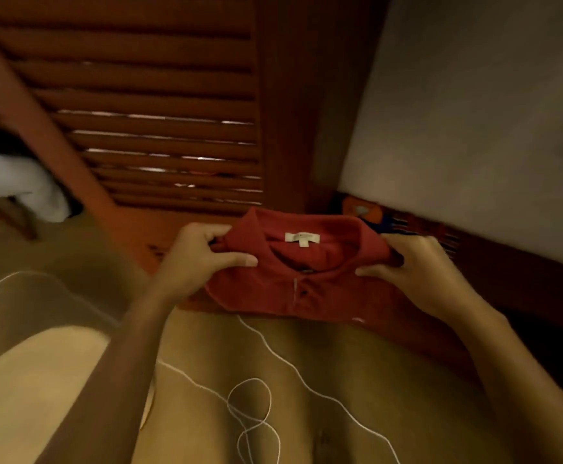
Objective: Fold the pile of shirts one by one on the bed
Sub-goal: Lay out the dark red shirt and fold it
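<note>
- The tan bed (340, 380) fills the lower view.
- The folded red shirt (306, 293), collar up, is at the bed's 12 o'clock edge.
- The left hand (199, 259) pinches the shirt at its 9 o'clock.
- The right hand (417, 272) grips it at 3 o'clock.
- A white cord (250, 396) loops at 6 o'clock.

Tan-sheeted bed (367, 373), a thin white cord (250, 379) in loose loops across it.
</note>
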